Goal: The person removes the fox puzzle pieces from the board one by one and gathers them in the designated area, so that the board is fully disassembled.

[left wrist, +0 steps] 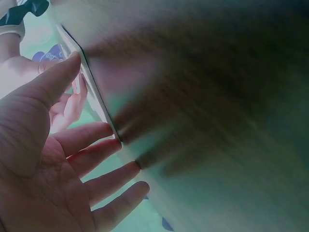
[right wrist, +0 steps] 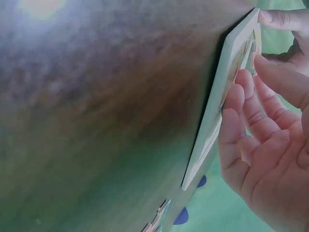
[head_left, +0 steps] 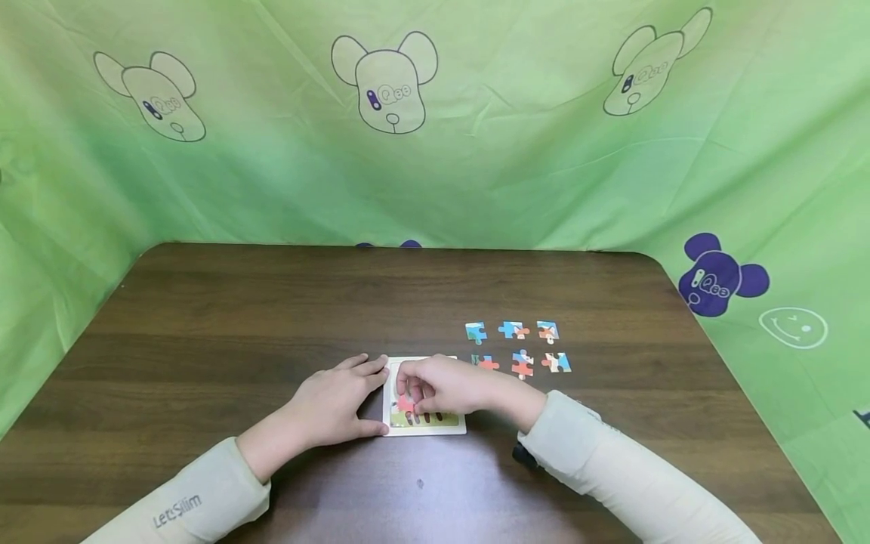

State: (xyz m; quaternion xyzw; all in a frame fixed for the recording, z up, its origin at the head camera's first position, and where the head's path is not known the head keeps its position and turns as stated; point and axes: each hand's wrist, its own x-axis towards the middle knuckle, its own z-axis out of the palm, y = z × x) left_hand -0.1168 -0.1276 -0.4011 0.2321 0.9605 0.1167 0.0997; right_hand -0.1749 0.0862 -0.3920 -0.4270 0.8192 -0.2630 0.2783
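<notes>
A white-framed puzzle board [head_left: 428,432] lies on the table, its picture showing green ground and part of a red figure. My left hand [head_left: 334,404] rests at the board's left edge, thumb and fingers spread and fairly straight, fingertips touching the frame. Over the board, my right hand [head_left: 438,384] has bent fingers and pinches a small reddish puzzle piece [head_left: 405,404] against the left part of the picture. In the right wrist view the board [right wrist: 219,92] appears edge-on, and the fingers partly hide the piece. The hand also covers much of the picture.
Several loose puzzle pieces lie in two rows right of the board, among them a blue one [head_left: 475,331] and a red one [head_left: 522,364]. The brown wooden table [head_left: 272,302] ends at a green cloth [head_left: 476,174] behind and at the sides.
</notes>
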